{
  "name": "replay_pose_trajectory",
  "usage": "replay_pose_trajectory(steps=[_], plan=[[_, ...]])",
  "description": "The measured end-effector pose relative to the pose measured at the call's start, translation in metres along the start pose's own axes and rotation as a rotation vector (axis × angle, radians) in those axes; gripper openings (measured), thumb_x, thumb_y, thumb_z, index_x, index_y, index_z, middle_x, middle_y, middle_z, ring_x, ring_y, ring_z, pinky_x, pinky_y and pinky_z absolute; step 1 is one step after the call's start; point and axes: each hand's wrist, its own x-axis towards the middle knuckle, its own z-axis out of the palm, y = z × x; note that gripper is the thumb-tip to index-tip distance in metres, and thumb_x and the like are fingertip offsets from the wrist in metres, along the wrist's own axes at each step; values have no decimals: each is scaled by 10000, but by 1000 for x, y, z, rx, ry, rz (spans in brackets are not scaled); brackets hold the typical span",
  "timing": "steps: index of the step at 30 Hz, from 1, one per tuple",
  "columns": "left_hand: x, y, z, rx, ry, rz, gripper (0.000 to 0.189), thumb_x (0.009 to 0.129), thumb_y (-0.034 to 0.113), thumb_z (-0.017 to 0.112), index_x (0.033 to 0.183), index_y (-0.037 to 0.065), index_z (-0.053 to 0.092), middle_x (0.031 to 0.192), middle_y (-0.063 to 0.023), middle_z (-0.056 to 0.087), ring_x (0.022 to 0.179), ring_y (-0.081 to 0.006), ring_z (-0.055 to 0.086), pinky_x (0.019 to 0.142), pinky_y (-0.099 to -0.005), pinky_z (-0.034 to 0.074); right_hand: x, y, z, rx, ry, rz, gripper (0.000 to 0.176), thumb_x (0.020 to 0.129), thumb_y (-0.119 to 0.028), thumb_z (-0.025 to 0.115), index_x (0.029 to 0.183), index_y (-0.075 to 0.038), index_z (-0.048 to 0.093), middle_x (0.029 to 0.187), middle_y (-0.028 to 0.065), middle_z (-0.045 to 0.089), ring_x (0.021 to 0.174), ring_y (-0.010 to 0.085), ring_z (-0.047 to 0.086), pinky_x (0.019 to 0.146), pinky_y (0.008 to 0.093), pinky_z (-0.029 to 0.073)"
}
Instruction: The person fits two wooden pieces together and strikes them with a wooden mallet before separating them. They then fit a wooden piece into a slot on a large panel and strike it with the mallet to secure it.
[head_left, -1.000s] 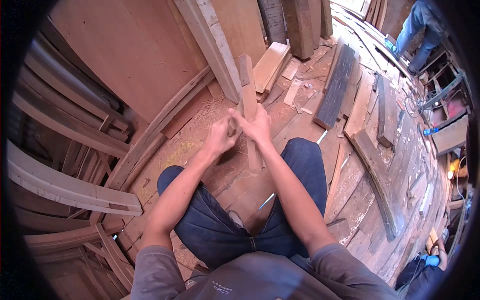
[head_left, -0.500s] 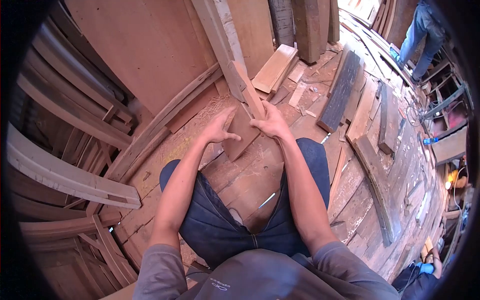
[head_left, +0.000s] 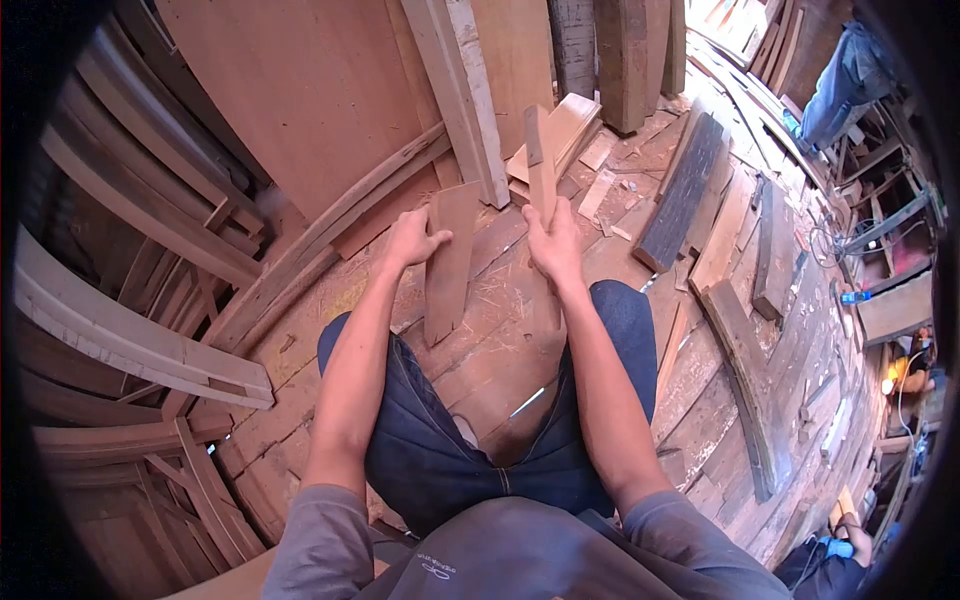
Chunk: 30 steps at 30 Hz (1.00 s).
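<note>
My left hand is closed on the left edge of a flat wooden board, its thumb lying across the face. The board stands roughly upright, tapering toward its lower end. My right hand is wrapped round a narrow wooden piece that points up and away from me. A gap separates the board from the narrow piece. Behind the narrow piece lie stacked light planks.
Curved timbers stand at the left. A large wooden panel leans ahead. Dark beams and a long plank lie on the floor at right. Parts of other people show at upper right and lower right.
My hands have moved apart. The board has shifted left and turned more upright in my left hand, whose fingers have closed. The narrow piece has swung upright, away from the board.
</note>
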Motion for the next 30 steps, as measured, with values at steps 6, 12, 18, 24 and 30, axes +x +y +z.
replay_pose_trajectory(steps=[6, 12, 18, 24, 30], plan=[[13, -18, 7, -81, -27, -107, 491, 803, 255, 787, 1196, 2, 638, 1092, -246, 697, 1064, -376, 668, 910, -440, 523, -48, -19, 28, -187, -262, -293, 613, 984, -229, 548, 1544, -205, 299, 827, 281, 673, 723, 456, 681, 663, 530, 554], [-4, 1, -13, -135, -52, -58, 503, 811, 235, 785, 1204, -35, 624, 1096, -260, 693, 1060, -381, 672, 922, -434, 519, -48, -15, 48, -211, -300, -211, 610, 988, -212, 527, 1551, -245, 295, 812, 293, 655, 774, 494, 652, 713, 556, 530], [4, -24, 3, -76, -39, -114, 471, 820, 236, 782, 1201, 1, 632, 1068, -240, 705, 1004, -354, 694, 893, -432, 529, -58, -5, 55, -116, -266, -442, 606, 991, -193, 523, 1550, -231, 292, 786, 288, 648, 753, 478, 655, 656, 545, 507], [0, -16, 4, -109, 9, -60, 449, 814, 230, 786, 1169, -8, 651, 1022, -223, 718, 938, -332, 703, 853, -422, 536, -41, -6, 48, -89, -246, -95, 612, 989, -183, 533, 1552, -234, 297, 815, 296, 653, 808, 485, 660, 701, 536, 519], [-5, -9, -9, -140, 2, -78, 431, 813, 238, 786, 1135, -19, 658, 985, -218, 719, 886, -321, 700, 798, -419, 529, -41, -3, 53, -62, -296, -228, 605, 988, -177, 540, 1545, -249, 316, 768, 299, 628, 766, 479, 656, 687, 527, 498]])
